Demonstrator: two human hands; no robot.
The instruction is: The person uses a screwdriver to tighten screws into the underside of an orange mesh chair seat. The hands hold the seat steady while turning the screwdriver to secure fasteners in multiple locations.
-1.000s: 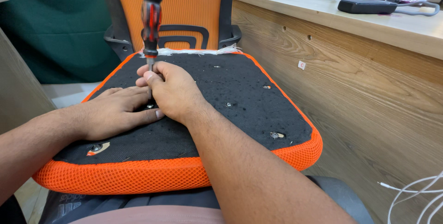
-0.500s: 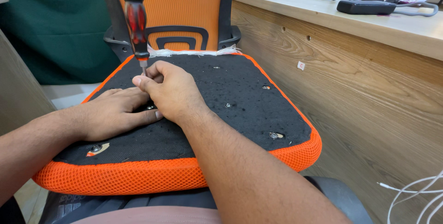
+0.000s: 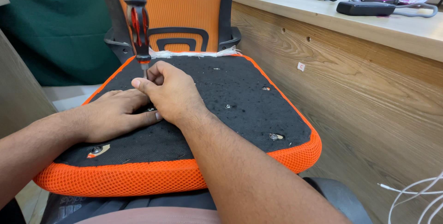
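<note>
Right hand (image 3: pixel 168 92): fingers pinched round shaft of screwdriver (image 3: pixel 138 21), upright on black seat underside (image 3: pixel 240 108) | left hand (image 3: pixel 115 115): open, flat on seat, touching right | wooden counter (image 3: pixel 350 67) to right.

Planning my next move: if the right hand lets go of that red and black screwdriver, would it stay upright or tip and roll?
Probably tips: the screwdriver stands tall on a thin shaft, steadied only by the right hand at its base. Its rounded handle looks apt to roll, though the fuzzy black seat underside might slow it. It looks rigid, not floppy.
</note>
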